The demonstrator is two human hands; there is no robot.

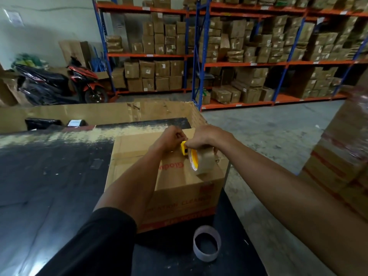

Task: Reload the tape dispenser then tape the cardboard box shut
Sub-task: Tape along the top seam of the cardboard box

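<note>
1. A closed cardboard box [179, 176] stands on a black work table [49, 186], near the table's right edge. Its top flaps are folded down, and red letters are printed on the top and on the front side.
2. The tape dispenser [186, 149] is yellow and is held just above the far part of the box top. A roll of brown tape [203, 160] sits in it; the roll stands on its edge and its lower side seems to touch the box.
3. The right hand [205, 136] is closed over the top of the dispenser and the roll, with the fingers curled down over them.
4. The left hand [172, 137] is also closed, pinching something small at the yellow front end of the dispenser. I think it is the loose end of the tape, but it is too small to tell for sure.
5. The two hands are touching, or almost touching, over the dispenser.
6. An empty tape core [207, 244], grey-white, stands on the table in front of the box, nearer to the person.
7. The left arm wears a black sleeve [103, 242]; the right forearm is bare.
8. Behind the table there is a large open carton [99, 112], then blue and orange shelves [249, 62] full of brown boxes. A red and black scooter [65, 84] is parked at the left wall.
</note>
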